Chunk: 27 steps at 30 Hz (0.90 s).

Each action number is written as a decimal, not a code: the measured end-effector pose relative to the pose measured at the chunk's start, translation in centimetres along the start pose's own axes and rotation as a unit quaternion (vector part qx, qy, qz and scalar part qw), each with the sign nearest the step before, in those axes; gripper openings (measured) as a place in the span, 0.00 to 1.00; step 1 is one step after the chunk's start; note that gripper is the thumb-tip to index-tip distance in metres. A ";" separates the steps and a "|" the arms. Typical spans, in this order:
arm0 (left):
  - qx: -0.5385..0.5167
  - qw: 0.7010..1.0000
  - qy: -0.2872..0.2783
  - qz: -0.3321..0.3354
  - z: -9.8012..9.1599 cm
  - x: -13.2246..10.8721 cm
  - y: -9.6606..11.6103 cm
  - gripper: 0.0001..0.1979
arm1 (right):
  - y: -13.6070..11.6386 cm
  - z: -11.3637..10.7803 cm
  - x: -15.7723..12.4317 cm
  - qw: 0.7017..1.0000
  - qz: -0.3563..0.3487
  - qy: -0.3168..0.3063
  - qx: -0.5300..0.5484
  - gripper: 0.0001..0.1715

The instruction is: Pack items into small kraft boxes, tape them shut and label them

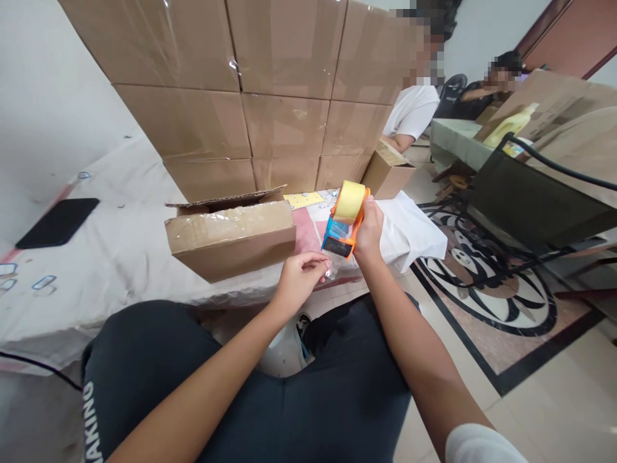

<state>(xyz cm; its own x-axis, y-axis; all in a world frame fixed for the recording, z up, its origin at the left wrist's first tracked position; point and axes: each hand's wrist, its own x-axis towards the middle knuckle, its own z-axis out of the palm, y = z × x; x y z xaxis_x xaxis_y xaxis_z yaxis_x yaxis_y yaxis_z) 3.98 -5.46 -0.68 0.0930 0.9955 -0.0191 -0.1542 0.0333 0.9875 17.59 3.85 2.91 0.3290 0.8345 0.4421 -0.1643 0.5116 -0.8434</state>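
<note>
An orange and blue tape dispenser [340, 235] with a yellowish roll is held up in my right hand [369, 228], its fingers wrapped round the frame. My left hand [304, 275] pinches the loose end of clear tape [331, 270] just below the dispenser's black front part. To the left of my hands a cardboard box [234, 241] lies on the cloth-covered table, with clear tape along its upper face and one flap raised at the back.
Taped cartons [284, 122] stand stacked behind the box. A smaller box [389, 172] is at their right, near a person in a white shirt [413, 109]. A black phone [58, 222] lies on the left. A dark chair [540, 193] and another person [486, 90] are at the right.
</note>
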 end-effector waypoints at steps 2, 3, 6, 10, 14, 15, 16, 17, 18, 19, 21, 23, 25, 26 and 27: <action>-0.016 1.000 -0.003 0.004 0.4 -0.7 0.6 0.10 | -0.2 -0.4 0.2 1.000 -0.006 -0.020 -0.005 0.21; -0.024 1.000 -0.006 0.007 0.6 -1.1 1.0 0.10 | -0.2 -0.5 0.2 0.999 -0.009 -0.031 -0.010 0.20; -0.034 0.999 -0.013 0.015 1.1 -2.0 1.9 0.09 | -0.3 -0.7 0.2 0.998 -0.009 -0.059 -0.018 0.18; -0.021 0.999 -0.021 0.015 1.2 -2.2 2.2 0.08 | 0.0 -0.7 0.1 0.996 -0.007 -0.090 0.004 0.17; -0.020 0.999 -0.022 0.014 0.9 -2.0 2.0 0.07 | 0.1 -0.7 0.0 0.992 0.001 -0.123 0.014 0.17; -0.019 0.999 -0.022 0.014 0.8 -2.0 2.0 0.07 | 0.0 -0.7 0.0 0.992 0.000 -0.124 0.016 0.16; -0.016 1.000 -0.021 0.015 0.7 -1.9 2.0 0.07 | -0.1 -0.8 0.0 0.992 -0.002 -0.124 0.015 0.16; -0.011 1.000 -0.022 0.016 0.6 -2.0 2.0 0.07 | -0.2 -0.8 0.0 0.992 -0.004 -0.125 0.012 0.16; -0.005 1.000 -0.023 0.016 0.5 -2.0 2.1 0.07 | -0.3 -0.8 -0.1 0.992 -0.007 -0.126 0.008 0.16; 0.002 1.000 -0.023 0.016 0.4 -2.0 2.1 0.07 | -0.4 -0.8 -0.1 0.992 -0.010 -0.127 0.004 0.17; 0.015 1.000 -0.020 0.014 0.3 -2.0 2.0 0.07 | -0.5 -0.8 -0.2 0.992 -0.017 -0.127 0.000 0.18; 0.022 1.000 -0.007 0.011 0.2 -2.0 1.7 0.07 | -0.6 -0.9 -0.4 0.993 -0.021 -0.120 0.000 0.19; 0.024 1.000 0.006 0.003 0.2 -1.8 1.5 0.08 | -0.7 -0.9 -0.5 0.993 -0.021 -0.113 0.002 0.21; 0.026 1.000 0.012 -0.001 0.2 -1.8 1.4 0.08 | -0.7 -1.0 -0.5 0.994 -0.021 -0.111 0.003 0.21; 0.029 0.999 0.018 -0.003 0.2 -1.8 1.4 0.08 | -0.7 -1.0 -0.6 0.994 -0.020 -0.109 0.002 0.21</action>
<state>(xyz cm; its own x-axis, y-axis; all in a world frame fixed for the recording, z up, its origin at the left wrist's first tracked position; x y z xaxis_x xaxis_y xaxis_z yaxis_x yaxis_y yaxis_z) 3.82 -7.20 0.77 0.0588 0.9978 -0.0290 -0.0963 0.0346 0.9948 18.46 2.83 2.94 0.1255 0.8379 0.5312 -0.1589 0.5455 -0.8229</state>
